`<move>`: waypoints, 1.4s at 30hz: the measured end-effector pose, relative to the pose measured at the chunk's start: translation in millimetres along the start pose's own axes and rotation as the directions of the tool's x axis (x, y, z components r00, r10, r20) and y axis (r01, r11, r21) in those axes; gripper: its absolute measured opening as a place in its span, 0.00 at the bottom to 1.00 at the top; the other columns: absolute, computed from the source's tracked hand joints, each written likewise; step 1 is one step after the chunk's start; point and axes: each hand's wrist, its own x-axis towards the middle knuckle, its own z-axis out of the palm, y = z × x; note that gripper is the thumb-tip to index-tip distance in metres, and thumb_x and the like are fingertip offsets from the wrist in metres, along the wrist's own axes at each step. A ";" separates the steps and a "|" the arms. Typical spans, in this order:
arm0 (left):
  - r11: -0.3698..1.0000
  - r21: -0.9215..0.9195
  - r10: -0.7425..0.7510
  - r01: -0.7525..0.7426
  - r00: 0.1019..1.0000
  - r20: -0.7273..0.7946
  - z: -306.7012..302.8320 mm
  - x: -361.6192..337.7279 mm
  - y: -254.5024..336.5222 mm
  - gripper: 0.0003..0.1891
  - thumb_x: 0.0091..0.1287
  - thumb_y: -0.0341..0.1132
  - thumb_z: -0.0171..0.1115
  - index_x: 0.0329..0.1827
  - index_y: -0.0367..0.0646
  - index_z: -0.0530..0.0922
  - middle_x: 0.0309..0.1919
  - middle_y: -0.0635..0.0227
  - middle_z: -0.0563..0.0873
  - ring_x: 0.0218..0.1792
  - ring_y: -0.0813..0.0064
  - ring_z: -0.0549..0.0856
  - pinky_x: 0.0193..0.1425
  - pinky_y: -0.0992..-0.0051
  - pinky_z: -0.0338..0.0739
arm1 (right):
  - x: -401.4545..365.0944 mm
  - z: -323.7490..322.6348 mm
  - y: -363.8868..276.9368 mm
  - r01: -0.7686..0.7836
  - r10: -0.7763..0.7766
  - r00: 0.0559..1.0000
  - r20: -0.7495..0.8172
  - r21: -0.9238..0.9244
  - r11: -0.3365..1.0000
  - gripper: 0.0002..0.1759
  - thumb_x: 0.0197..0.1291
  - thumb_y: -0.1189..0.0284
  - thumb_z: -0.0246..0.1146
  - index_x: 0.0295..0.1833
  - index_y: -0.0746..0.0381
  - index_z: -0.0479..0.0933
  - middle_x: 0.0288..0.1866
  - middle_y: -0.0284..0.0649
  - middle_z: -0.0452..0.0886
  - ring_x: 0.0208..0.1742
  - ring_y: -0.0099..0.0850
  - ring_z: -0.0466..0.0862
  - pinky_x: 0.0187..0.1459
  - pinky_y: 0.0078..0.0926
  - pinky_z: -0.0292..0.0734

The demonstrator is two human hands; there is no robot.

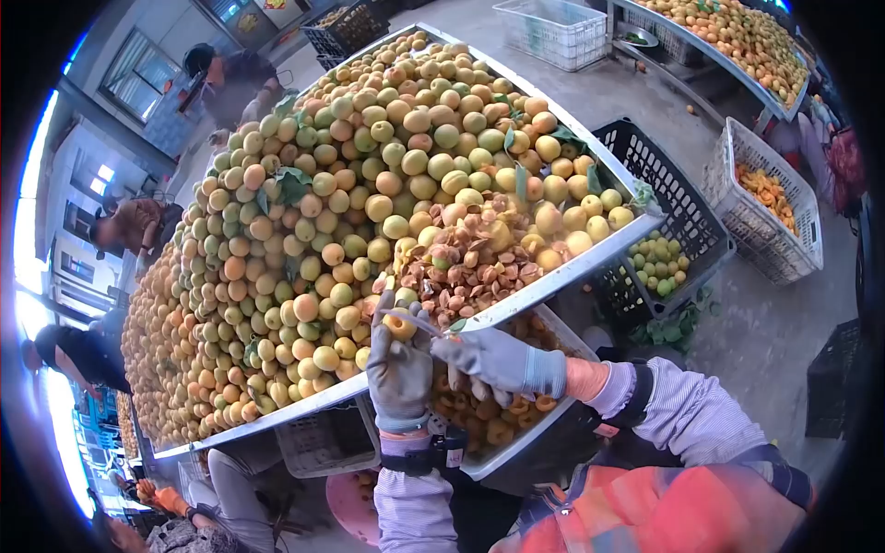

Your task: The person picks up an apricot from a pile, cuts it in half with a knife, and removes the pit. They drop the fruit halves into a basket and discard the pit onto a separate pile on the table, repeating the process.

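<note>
My left hand (pixel 401 378), in a grey glove, has its fingers closed around an apricot (pixel 399 323) at the table's front edge. My right hand (pixel 502 359), also gloved, is closed on a thin tool (pixel 419 323) whose end reaches the apricot; its exact kind is not clear. Just beyond my hands lies a heap of brown apricot pits (pixel 461 263) beside the large pile of whole apricots (pixel 341 203). Below my right hand is a crate of opened apricots (pixel 502 424), partly hidden by my hands and arm.
A black crate (pixel 659 166) with green fruit stands right of the table rim (pixel 572 272). Beyond it is a white crate (pixel 770 203) of orange fruit pieces. Several people work along the left side. A pink basin (pixel 350 507) sits low by my left arm.
</note>
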 end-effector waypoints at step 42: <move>0.852 0.523 0.031 -0.031 0.999 0.009 18.6 -12.3 -14.3 0.30 0.71 0.50 0.49 0.68 0.36 0.60 0.54 0.56 0.77 0.58 0.60 0.76 0.65 0.60 0.68 | 17.4 7.6 25.7 0.214 -0.507 0.808 -0.300 -0.653 0.727 0.25 0.65 0.46 0.49 0.39 0.59 0.72 0.27 0.51 0.79 0.33 0.52 0.80 0.34 0.45 0.74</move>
